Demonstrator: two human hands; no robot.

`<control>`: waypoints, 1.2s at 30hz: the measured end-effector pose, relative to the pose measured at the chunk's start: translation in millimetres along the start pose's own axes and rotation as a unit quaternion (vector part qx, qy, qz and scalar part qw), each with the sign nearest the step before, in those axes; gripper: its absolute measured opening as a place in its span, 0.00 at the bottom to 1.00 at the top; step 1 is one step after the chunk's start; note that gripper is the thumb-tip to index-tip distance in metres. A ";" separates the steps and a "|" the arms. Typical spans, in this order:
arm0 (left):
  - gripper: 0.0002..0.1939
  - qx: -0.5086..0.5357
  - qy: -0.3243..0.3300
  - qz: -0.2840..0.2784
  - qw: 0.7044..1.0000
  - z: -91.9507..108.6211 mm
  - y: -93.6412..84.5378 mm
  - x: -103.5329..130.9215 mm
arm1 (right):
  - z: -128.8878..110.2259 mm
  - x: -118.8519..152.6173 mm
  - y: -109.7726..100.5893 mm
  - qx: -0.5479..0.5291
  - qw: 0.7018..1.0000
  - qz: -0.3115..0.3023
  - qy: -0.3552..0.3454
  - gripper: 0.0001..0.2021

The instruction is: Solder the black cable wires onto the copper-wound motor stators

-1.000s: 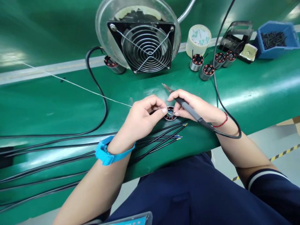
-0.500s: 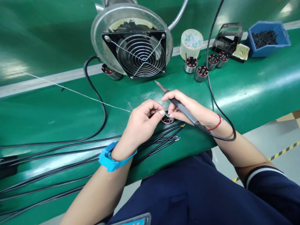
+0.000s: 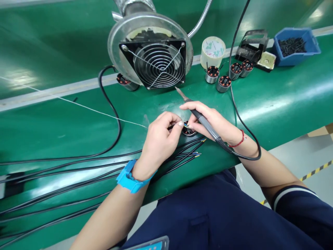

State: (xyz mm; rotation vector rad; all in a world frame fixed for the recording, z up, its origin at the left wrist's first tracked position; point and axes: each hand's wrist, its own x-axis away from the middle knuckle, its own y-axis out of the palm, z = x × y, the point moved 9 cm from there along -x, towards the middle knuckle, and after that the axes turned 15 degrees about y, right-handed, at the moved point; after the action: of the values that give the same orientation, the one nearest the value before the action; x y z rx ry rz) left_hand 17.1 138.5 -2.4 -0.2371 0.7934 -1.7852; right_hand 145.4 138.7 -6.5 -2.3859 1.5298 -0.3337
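My left hand is closed in a pinch on a black cable, whose thin coloured wires stick out past the thumb. A soldering iron lies through my right hand, its tip pointing up and away to the left. Thumb and a finger of that same hand pinch at the wire ends. Directly under the fingertips sits a round motor stator, partly covered by them. A thin strand of solder wire runs from the left to my left hand; whether the hand grips it is hidden.
Several black cables with stripped ends lie across the green bench, near its front edge. A fume extractor fan hangs behind my hands. Beyond, several stators, a tape roll, an iron stand and a blue bin stand.
The whole view has shifted slightly, with the fan lower and further right. Both hands stay over the stator, and a bit more of the cable and wires shows between them.
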 end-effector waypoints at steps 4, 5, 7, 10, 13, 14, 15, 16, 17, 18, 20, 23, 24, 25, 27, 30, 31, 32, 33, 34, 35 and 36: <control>0.08 0.063 -0.018 -0.040 0.997 -4.3 7.7 1.2 | 6.1 -0.9 -3.2 0.005 0.999 0.053 -0.002 0.21; 0.08 0.076 -0.028 -0.042 0.996 -6.5 8.5 1.6 | 7.2 -1.4 -2.5 0.001 0.999 0.054 -0.006 0.21; 0.09 0.093 -0.045 -0.032 0.994 -10.7 7.4 1.8 | 9.2 -2.4 -0.2 -0.011 0.999 0.044 -0.011 0.22; 0.10 0.112 -0.057 -0.017 0.992 -13.7 5.6 1.1 | 10.5 -2.4 1.1 -0.021 0.999 0.022 -0.014 0.26; 0.10 0.121 -0.061 -0.017 0.991 -13.8 5.6 0.6 | 8.9 -0.3 -0.8 0.004 1.000 0.019 -0.016 0.26; 0.10 0.121 -0.061 -0.017 0.991 -13.5 5.6 0.4 | 7.5 0.6 -0.9 0.016 1.000 0.018 -0.019 0.25; 0.10 0.121 -0.059 -0.018 0.991 -13.0 5.6 0.1 | 5.7 1.5 -0.8 0.026 0.999 0.017 -0.023 0.24; 0.10 0.122 -0.056 -0.017 0.991 -12.7 5.3 -0.1 | 4.0 2.3 -0.2 0.031 0.999 0.016 -0.029 0.24; 0.10 0.123 -0.053 -0.015 0.991 -12.6 5.2 -0.3 | 2.7 2.8 0.7 0.031 0.999 0.015 -0.032 0.23; 0.09 0.124 -0.050 -0.014 0.991 -12.7 5.0 -0.5 | 2.1 2.8 1.4 0.024 0.999 0.016 -0.033 0.23; 0.09 0.127 -0.046 -0.016 0.991 -13.6 5.5 -0.6 | 2.3 2.3 2.5 -0.007 0.999 0.023 -0.031 0.22; 0.09 0.131 -0.043 -0.020 0.990 -15.2 6.4 -1.0 | 5.8 0.5 2.0 -0.053 0.998 0.041 -0.023 0.23; 0.09 0.131 -0.042 -0.019 0.990 -15.5 6.0 -1.3 | 7.0 -0.1 1.9 -0.060 0.997 0.042 -0.021 0.23; 0.09 0.130 -0.041 -0.017 0.991 -15.5 5.3 -1.7 | 8.2 -0.7 1.9 -0.064 0.997 0.040 -0.019 0.24; 0.09 0.130 -0.041 -0.015 0.991 -15.2 4.2 -2.4 | 9.8 -1.5 1.6 -0.066 0.997 0.032 -0.016 0.26; 0.09 0.139 -0.044 -0.023 0.989 -15.5 4.5 -2.5 | 10.5 -1.3 -0.1 -0.062 0.997 0.033 -0.009 0.25; 0.09 0.140 -0.043 -0.027 0.989 -15.7 4.6 -2.4 | 9.9 -0.7 -0.5 -0.062 0.997 0.036 -0.007 0.24; 0.09 0.139 -0.039 -0.033 0.989 -15.5 4.6 -2.3 | 9.0 0.1 -0.2 -0.063 0.997 0.036 -0.007 0.23; 0.09 0.134 -0.032 -0.040 0.990 -15.0 4.3 -2.1 | 7.8 0.9 0.3 -0.065 0.997 0.034 -0.010 0.23; 0.08 0.125 -0.022 -0.048 0.991 -14.0 4.1 -2.1 | 7.0 1.4 0.7 -0.065 0.997 0.030 -0.012 0.23; 0.08 0.114 -0.010 -0.060 0.992 -12.2 4.0 -2.0 | 6.7 1.8 0.4 -0.063 0.998 0.029 -0.012 0.23; 0.08 0.100 0.007 -0.073 0.992 -9.5 4.0 -2.0 | 7.1 1.8 -0.7 -0.058 0.998 0.030 -0.013 0.22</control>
State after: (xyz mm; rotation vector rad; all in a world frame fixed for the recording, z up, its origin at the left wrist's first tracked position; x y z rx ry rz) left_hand 16.0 143.4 -11.6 -0.1537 0.6137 -1.9906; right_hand 149.2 138.2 -12.8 -2.4153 1.6460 -0.2044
